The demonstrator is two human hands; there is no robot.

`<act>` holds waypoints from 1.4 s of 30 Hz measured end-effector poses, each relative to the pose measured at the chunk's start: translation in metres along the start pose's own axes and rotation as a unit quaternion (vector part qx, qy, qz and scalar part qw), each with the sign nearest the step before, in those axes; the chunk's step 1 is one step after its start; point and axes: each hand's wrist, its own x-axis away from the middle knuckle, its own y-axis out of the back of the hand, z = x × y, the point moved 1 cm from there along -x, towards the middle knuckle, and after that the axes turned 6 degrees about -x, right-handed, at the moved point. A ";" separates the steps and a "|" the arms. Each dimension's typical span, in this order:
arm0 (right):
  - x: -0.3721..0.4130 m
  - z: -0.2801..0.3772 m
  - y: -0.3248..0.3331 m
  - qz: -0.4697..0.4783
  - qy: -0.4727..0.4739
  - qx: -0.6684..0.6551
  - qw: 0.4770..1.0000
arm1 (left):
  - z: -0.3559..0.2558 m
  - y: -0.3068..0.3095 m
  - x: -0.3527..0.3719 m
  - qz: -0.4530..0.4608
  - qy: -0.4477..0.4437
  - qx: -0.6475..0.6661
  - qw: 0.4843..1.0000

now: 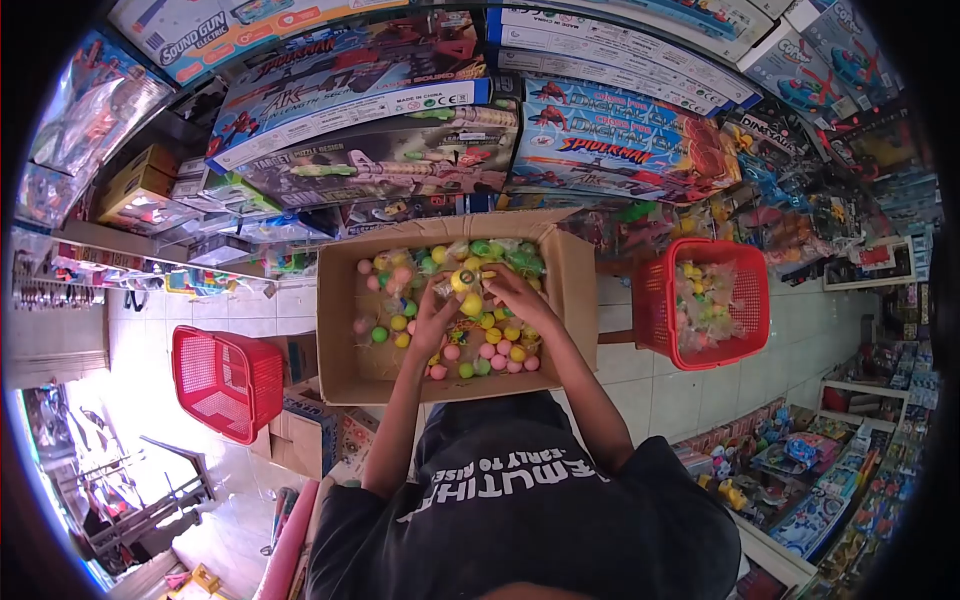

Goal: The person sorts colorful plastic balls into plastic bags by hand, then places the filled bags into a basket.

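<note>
Both my hands are inside an open cardboard box (575, 310), above a loose pile of small balls. Between my fingers is a yellow ball (463, 281) with a printed mark on top and clear plastic about it. My left hand (434, 312) grips its left side with bent fingers. From the right, my right hand (518, 300) reaches to the same ball with its fingertips pinched. Just below is another yellow ball (472, 304). Pink balls (487, 351), green balls (379, 334) and more yellow ones lie around, several in clear wrappers at the back.
A red basket (755, 300) on the right holds wrapped colourful balls. To the left stands another red basket (262, 385), beside smaller cartons (300, 430). Boxed toys (390, 160) are stacked behind the cardboard box. Packaged toys (810, 470) fill shelves on the right.
</note>
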 end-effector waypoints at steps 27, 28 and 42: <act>-0.001 0.006 -0.020 0.096 0.039 0.039 0.994 | -0.015 0.021 -0.013 0.147 -0.076 -0.389 0.906; -0.002 0.006 -0.016 0.095 0.039 0.039 0.994 | -0.014 0.021 -0.014 0.131 -0.064 -0.396 0.907; -0.052 -0.067 0.059 -0.200 0.032 0.590 0.781 | 0.008 0.030 -0.014 0.042 -0.119 -0.364 0.923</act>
